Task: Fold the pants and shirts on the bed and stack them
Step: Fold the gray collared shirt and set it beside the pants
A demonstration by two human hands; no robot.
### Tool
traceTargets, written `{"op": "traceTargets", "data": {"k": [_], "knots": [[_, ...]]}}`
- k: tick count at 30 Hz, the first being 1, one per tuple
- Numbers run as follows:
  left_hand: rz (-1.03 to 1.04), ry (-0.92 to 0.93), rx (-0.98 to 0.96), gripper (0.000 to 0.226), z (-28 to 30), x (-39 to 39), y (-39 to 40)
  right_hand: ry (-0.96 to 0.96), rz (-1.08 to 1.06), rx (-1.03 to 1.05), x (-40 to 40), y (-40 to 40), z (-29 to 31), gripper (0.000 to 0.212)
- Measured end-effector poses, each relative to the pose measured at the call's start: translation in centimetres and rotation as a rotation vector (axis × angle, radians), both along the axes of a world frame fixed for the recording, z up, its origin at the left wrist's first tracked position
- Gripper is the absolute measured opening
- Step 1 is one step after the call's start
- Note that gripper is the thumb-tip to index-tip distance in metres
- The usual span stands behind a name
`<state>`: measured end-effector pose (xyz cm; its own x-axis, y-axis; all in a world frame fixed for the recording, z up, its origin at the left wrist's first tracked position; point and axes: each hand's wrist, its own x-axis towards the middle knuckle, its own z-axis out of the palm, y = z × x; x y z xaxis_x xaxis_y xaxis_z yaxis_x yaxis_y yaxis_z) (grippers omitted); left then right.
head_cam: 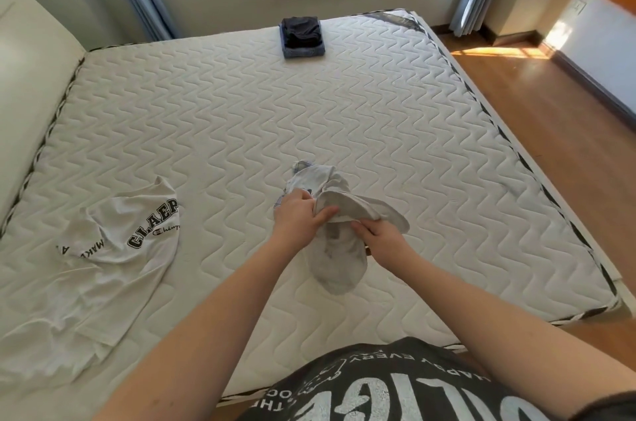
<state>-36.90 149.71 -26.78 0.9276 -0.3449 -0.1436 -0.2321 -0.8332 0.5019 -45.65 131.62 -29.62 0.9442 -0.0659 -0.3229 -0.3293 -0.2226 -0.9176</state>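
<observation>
Pale grey cloth, bunched and crumpled, is the garment (339, 231) now in hand, lifted a little over the middle of the mattress (241, 117), nearer its near edge than its far one; whether it is a shirt or pants I cannot tell from this bundle. The left hand (301, 214) has its fingers curled round a fold at the upper part of the cloth; the right hand (380, 236) pinches the lower edge of the same fold, fingers tucked under it; so both hands are holding the garment and neither is free.

As to progress, I judge the work past its midpoint but not finished: a small folded stack (303, 38) of dark pieces sits at the far edge of the mattress, near the middle of that edge; it looks to be two or perhaps three items, a blue one below and black on top, though the exact count is too small to settle. One white printed shirt (103, 265) lies unfolded and rumpled by the left edge, towards the near left corner, well apart from the hands.

Counted: one stack done; one garment being handled, not yet flat or folded; one shirt untouched; so two pieces are left to fold and to carry to the stack.
</observation>
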Motion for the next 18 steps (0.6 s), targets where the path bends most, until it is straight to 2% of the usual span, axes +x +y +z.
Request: {"op": "traceTargets", "data": {"k": [4,8,15,18], "knots": [[-0.077,0.008,0.066,0.053,-0.7,0.6,1.3,-0.080,-0.078,-0.102,0.7,-0.9,0.1,0.028],[-0.047,-0.064,0.151,0.039,-1.2,1.3,3.3,-0.069,-0.195,-0.174,0.8,-3.1,0.0,0.025],[0.185,-0.022,-0.019,0.025,-1.9,2.3,6.4,0.090,-0.324,-0.244,0.1,-7.6,-1.1,0.031],[0.253,0.013,-0.181,0.026,-2.6,2.3,7.7,0.145,-0.421,-0.207,-0.2,-9.3,-1.8,0.027]]}}
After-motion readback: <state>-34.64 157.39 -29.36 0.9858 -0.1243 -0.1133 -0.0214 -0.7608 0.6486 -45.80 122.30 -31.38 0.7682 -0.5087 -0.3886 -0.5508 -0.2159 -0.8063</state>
